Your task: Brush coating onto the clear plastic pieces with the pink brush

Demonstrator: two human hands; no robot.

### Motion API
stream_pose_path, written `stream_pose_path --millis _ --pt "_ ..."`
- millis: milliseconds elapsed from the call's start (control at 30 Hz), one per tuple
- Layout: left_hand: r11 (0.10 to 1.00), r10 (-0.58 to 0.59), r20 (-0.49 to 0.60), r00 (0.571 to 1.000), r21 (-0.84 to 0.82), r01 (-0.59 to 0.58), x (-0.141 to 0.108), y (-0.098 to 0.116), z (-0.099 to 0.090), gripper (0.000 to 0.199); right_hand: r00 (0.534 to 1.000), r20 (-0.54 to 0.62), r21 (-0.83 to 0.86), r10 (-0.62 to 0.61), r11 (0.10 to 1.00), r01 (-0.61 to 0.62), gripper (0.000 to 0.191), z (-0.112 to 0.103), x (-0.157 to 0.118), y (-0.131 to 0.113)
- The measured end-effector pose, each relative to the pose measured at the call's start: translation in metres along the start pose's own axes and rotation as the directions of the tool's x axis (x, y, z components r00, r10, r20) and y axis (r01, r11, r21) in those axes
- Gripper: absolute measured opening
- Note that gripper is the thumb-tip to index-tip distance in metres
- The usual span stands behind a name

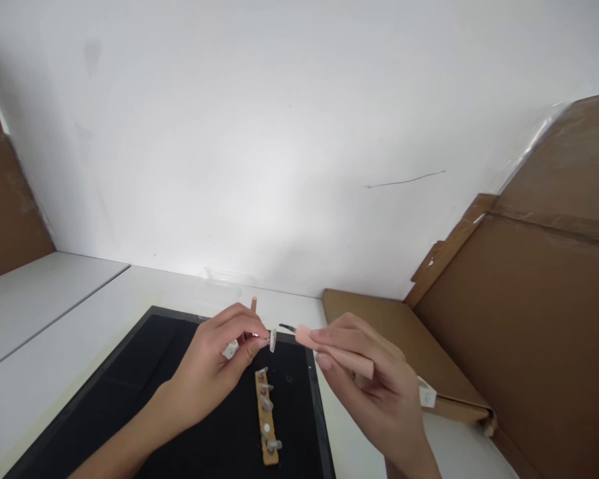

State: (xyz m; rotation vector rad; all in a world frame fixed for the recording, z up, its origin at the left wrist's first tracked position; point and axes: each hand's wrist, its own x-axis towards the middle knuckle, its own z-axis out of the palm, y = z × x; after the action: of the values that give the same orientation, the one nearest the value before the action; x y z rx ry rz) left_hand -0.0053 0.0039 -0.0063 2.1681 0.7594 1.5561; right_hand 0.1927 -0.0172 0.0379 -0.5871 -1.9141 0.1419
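My left hand [222,359] pinches a small clear piece [273,340] by a thin stem between thumb and fingertips. A pink stick end [253,304] shows above its fingers, and a small white object [230,349] shows by its palm. My right hand [372,379] is closed round a pink-handled tool [337,352]. The tool's thin dark curved tip points left, close to the clear piece; whether they touch is hard to tell. Below the hands, a narrow yellowish strip [267,419] with several small clear pieces standing on it lies on the black mat [204,432].
A flat cardboard box [379,309] lies on the white table [94,299] behind my right hand, with a small white block [426,392] near it. Tall cardboard panels [554,299] stand at the right and left. A white wall is behind.
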Motion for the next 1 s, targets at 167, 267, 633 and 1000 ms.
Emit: stream_pose_path --millis 167,267,633,1000 --pt "1.0 -0.02 0.022 1.0 0.021 0.019 0.002 -0.001 0.0 0.017 0.993 0.108 0.082 -0.041 0.996 0.033 0.029 -0.0014 0.0022 -0.0014" --pt "0.999 -0.029 0.033 0.999 0.018 0.028 0.0021 -0.0015 0.0012 0.015 0.989 0.141 0.088 -0.041 0.996 0.029 0.03 -0.0016 0.0025 -0.0018" --pt "0.999 -0.048 0.072 0.996 0.014 0.047 0.0013 -0.0005 0.0024 0.014 0.988 0.152 0.04 -0.04 0.999 0.035 0.03 0.0003 0.0015 -0.0018" --pt "1.0 -0.009 0.117 0.993 -0.011 0.01 0.0007 0.0018 0.0027 0.015 0.993 0.116 0.009 -0.029 1.0 0.028 0.03 -0.0007 -0.0018 0.0015"
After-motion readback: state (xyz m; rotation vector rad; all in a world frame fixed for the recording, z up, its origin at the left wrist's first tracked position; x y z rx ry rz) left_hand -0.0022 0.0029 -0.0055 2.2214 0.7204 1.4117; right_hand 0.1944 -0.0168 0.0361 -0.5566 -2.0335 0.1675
